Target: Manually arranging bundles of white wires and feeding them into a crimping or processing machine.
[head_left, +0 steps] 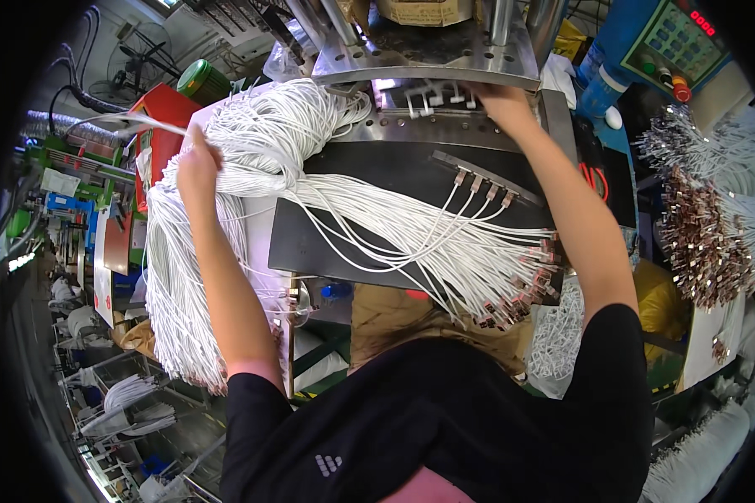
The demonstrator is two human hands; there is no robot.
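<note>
My left hand [200, 172] is raised at the left, its fingers closed round a few white cables [147, 120] that trail off to the left, blurred. Beside it lies a big coiled bundle of white cables [264, 130]. My right hand [499, 105] reaches under the upper plate of a metal press [428, 63], close to several small white moulded pieces [432, 99]; its fingertips are partly hidden there. On the black board [327, 239] in front of me, a metal bar fixture [486, 176] holds several cable ends with brownish connectors. Next to it spreads a fan of white cables [411, 218].
More white cables [180, 285] hang over the left table edge. A control panel [679, 50] with buttons stands at the upper right. Cable bundles with copper-coloured ends [705, 243] lie on the right. A red box [159, 126] and green motor [203, 81] are at the back left.
</note>
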